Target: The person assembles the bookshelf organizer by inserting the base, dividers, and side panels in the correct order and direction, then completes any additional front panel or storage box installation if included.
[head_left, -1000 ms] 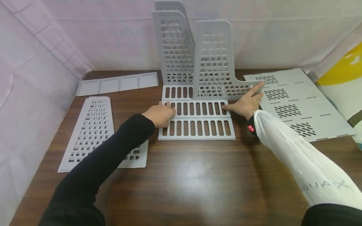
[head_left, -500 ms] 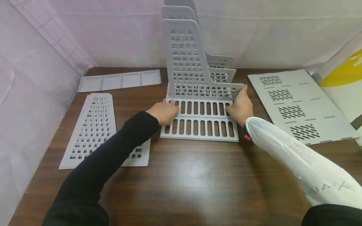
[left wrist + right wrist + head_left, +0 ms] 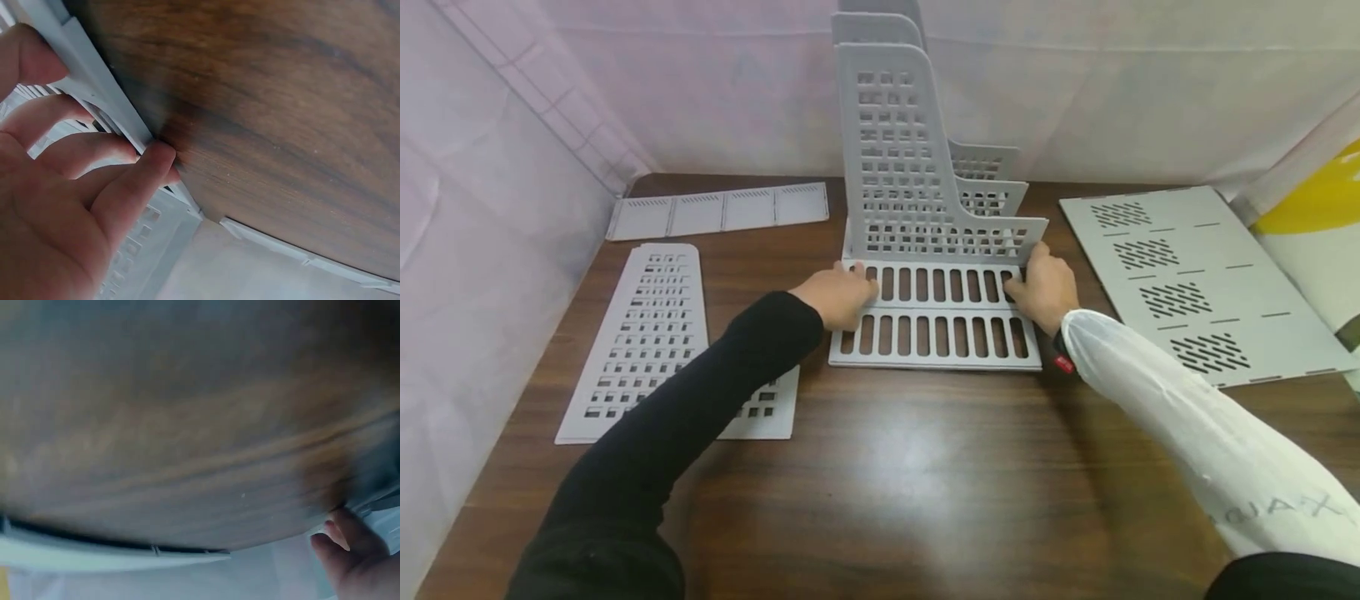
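Note:
In the head view, a light grey slotted base panel (image 3: 935,312) lies on the table. Several L-shaped perforated upright panels (image 3: 895,158) stand in a row at its rear, tall ends on the left. My left hand (image 3: 838,296) grips the base's left edge; the left wrist view shows fingers (image 3: 87,150) curled at that edge. On the opposite side my right hand (image 3: 1047,285) holds the base's right edge, thumb at an end slot. Its fingers are close below the front upright's low corner. The right wrist view shows only fingertips (image 3: 356,544) at the edge.
Flat perforated L-shaped panels (image 3: 662,333) lie at left, partly under my left arm. A narrow strip panel (image 3: 722,210) lies at the back left. At right rests a large grey panel (image 3: 1206,283) with slanted slots. The wooden table (image 3: 917,492) meets white draped cloth behind.
The front upright panel has shifted left, into line with those behind it. My right hand moved from spread fingers on its low end to the base's edge. The left hand kept its grip.

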Available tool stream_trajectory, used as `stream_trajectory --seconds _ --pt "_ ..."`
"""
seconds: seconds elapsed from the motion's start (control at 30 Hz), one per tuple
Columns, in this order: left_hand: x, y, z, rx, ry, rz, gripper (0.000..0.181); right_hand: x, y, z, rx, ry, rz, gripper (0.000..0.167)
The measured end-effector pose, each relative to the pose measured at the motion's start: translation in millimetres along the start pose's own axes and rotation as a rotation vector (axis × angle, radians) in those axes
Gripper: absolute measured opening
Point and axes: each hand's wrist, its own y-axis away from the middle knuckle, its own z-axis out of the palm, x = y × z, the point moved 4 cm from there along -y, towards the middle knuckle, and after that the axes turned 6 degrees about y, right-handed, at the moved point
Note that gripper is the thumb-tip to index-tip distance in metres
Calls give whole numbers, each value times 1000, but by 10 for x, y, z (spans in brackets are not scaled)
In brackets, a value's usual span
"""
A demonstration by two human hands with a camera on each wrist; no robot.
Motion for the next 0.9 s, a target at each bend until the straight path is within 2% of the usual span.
stream_trajectory --seconds 0.17,0.4,0.53,0.63,0.77,0.9 --pt "40 2 0 -23 -10 -5 62 38 -21 -16 -1 19 -71 37" --pt "52 19 -8 -20 -18 -10 62 40 -52 1 -67 69 -86 45" --pt "37 14 52 -29 -4 -13 62 48 -23 34 -84 65 -83 48" --pt "35 13 81 -55 10 -11 63 63 17 60 -87 54 -128 43" --pt "31 3 52 -61 1 -4 63 41 27 50 -70 59 -182 34" --pt "5 5 13 -49 -1 -11 63 -47 -8 37 -83 95 -175 33"
